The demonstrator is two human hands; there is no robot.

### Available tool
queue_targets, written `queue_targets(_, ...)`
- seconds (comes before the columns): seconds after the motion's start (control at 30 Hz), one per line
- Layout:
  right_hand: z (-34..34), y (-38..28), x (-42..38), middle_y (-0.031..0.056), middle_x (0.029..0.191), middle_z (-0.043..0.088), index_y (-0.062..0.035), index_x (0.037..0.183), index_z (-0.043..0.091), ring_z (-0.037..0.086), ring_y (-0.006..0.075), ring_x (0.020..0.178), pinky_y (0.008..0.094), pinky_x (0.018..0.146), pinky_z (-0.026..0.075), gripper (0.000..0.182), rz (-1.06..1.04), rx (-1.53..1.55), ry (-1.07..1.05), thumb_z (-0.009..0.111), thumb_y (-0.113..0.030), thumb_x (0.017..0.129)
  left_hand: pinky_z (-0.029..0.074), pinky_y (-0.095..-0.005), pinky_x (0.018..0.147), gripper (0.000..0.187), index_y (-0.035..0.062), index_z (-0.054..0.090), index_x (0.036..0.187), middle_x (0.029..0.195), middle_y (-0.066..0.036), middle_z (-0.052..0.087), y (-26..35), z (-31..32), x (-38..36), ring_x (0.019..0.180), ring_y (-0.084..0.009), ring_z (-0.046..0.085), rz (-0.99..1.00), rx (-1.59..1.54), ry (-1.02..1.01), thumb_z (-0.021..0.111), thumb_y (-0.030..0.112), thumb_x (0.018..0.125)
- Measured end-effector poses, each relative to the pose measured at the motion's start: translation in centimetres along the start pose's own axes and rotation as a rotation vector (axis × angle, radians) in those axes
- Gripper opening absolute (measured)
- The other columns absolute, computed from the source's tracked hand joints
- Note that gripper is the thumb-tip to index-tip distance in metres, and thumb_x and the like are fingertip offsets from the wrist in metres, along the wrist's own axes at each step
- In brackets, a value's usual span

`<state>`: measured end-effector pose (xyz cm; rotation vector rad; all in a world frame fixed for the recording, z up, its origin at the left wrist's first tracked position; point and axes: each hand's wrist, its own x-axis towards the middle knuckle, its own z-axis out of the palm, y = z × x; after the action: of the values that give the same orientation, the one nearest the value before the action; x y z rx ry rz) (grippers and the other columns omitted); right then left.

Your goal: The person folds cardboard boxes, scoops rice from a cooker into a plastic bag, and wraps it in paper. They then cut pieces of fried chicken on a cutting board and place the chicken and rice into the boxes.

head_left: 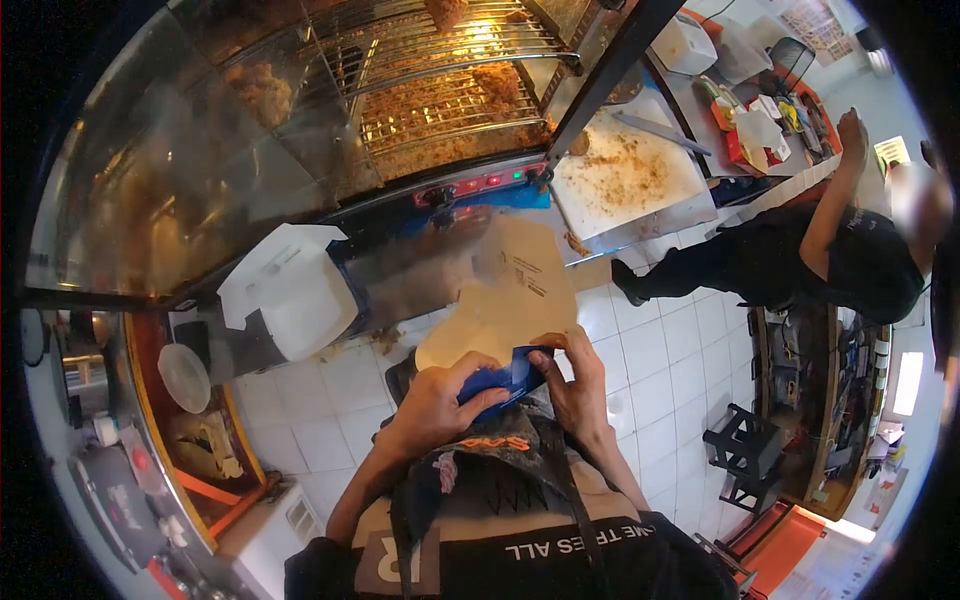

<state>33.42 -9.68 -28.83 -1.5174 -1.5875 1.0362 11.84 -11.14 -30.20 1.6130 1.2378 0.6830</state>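
Both hands are up at chest height, right over the apron, working a tan paper bag (505,300) and a small blue packet (505,378); the left hand (435,405) is curled shut around the blue packet, thumb on top, while the right hand (580,385) pinches the packet's far end against the lower edge of the bag. The bag stands up above the knuckles with its printed side facing away, blurry at the top, so it looks to be mid-wobble.

Judging by the grip, the thing to get right here is keeping the bag mouth spread and steady; a firmer pinch on the paper edge with the right hand, and the left feeding the packet in straight, would probably stop it folding over; floppy paper likes to collapse.

Around them: a glass warming cabinet (300,110) with wire racks of fried chicken (440,100) sits just ahead; a white foam clamshell box (295,290) lies open to the left on the desk (420,265); a crumb-covered tray (625,180) sits to the right of the cabinet. Another person (830,250) in black leans on the far counter, well apart, so nothing is really crowding the hands except the cabinet front being close.
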Motion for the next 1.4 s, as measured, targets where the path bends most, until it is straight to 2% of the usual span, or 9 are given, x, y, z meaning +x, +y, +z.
queue_targets(0.17,1.2,1.9,-0.7,0.0088,0.100,0.068,-0.0002,0.108,0.065,0.063,0.0178,0.097,0.0303,0.088,0.049,0.015,0.040,0.135,0.168,0.071,-0.009,0.097,0.054,-0.0402,0.081,0.035,0.0056,0.065,0.113,0.098,-0.020,0.072,-0.6,0.6,-0.1,0.089,-0.0379,0.070,0.023,-0.079,-0.069,0.078,0.028,0.090)
queue_targets(0.2,0.8,1.6,-0.6,0.0151,0.119,0.064,-0.0002,0.109,0.065,0.066,0.0267,0.103,0.0325,0.088,0.053,0.019,-0.022,0.056,0.091,0.071,0.002,0.091,0.054,-0.0396,0.080,0.034,0.0055,0.065,0.113,0.096,-0.019,0.072,-0.6,0.8,-0.1,0.087,-0.0375,0.070,0.008,-0.095,-0.103,0.077,0.028,0.091)
queue_targets(0.33,0.7,1.7,-0.8,0.0175,0.134,0.060,-0.0002,0.105,0.066,0.065,0.0305,0.114,0.0359,0.092,0.054,0.021,-0.071,0.022,-0.104,0.076,0.003,0.086,0.054,-0.0374,0.078,0.028,0.0044,0.065,0.112,0.094,-0.019,0.071,-0.7,0.8,-0.4,0.084,-0.0345,0.070,-0.036,-0.090,-0.122,0.072,0.025,0.096)
queue_targets(0.4,0.4,1.5,-0.8,0.0169,0.134,0.061,0.0000,0.105,0.066,0.065,0.0302,0.115,0.0358,0.092,0.054,0.021,-0.104,-0.010,-0.163,0.076,0.002,0.087,0.053,-0.0356,0.078,0.024,0.0025,0.064,0.113,0.094,-0.020,0.069,-0.4,0.4,-0.4,0.084,-0.0297,0.069,-0.227,-0.218,-0.216,0.065,0.022,0.099)
queue_targets(0.5,0.1,2.0,-1.0,0.0144,0.123,0.065,0.0000,0.105,0.066,0.066,0.0260,0.108,0.0340,0.089,0.054,0.019,-0.186,-0.101,-0.218,0.075,-0.002,0.089,0.052,-0.0345,0.076,0.024,0.0004,0.064,0.117,0.092,-0.018,0.069,-0.7,1.0,-0.5,0.081,-0.0227,0.068,-0.141,-0.277,-0.149,0.061,0.018,0.101)
queue_targets(0.6,1.7,2.8,-1.4,0.0125,0.105,0.069,-0.0011,0.109,0.066,0.064,0.0188,0.095,0.0325,0.087,0.052,0.019,0.125,0.272,0.064,0.073,-0.003,0.092,0.052,-0.0325,0.074,0.027,-0.0010,0.063,0.122,0.093,-0.014,0.069,-1.0,0.8,-0.3,0.080,-0.0171,0.066,-0.211,-0.389,-0.190,0.060,0.015,0.101)
queue_targets(0.83,1.5,2.3,-0.8,0.0166,0.124,0.063,-0.0011,0.110,0.067,0.063,0.0285,0.110,0.0364,0.093,0.051,0.021,-0.041,0.067,0.058,0.075,-0.004,0.091,0.052,-0.0292,0.076,0.030,-0.0013,0.065,0.126,0.095,-0.006,0.070,-0.6,0.7,0.2,0.081,-0.0124,0.064,-0.382,-0.433,-0.236,0.060,0.012,0.100)
queue_targets(0.93,0.8,1.7,-0.2,0.0203,0.136,0.058,-0.0018,0.107,0.070,0.059,0.0362,0.125,0.0421,0.102,0.050,0.020,-0.019,0.011,-0.105,0.077,-0.007,0.089,0.050,-0.0287,0.075,0.030,-0.0028,0.067,0.123,0.094,-0.006,0.070,0.1,0.1,0.5,0.080,-0.0119,0.063,-0.376,-0.379,-0.264,0.060,0.013,0.099)
queue_targets(1.4,0.3,2.1,0.8,0.0209,0.142,0.056,-0.0033,0.108,0.070,0.056,0.0378,0.127,0.0441,0.105,0.047,0.022,-0.064,-0.116,-0.243,0.076,-0.014,0.090,0.046,-0.0347,0.072,0.026,-0.0061,0.065,0.091,0.077,-0.018,0.062,-0.9,0.7,1.1,0.072,-0.0221,0.058,-0.237,-0.277,-0.156,0.053,0.017,0.094)
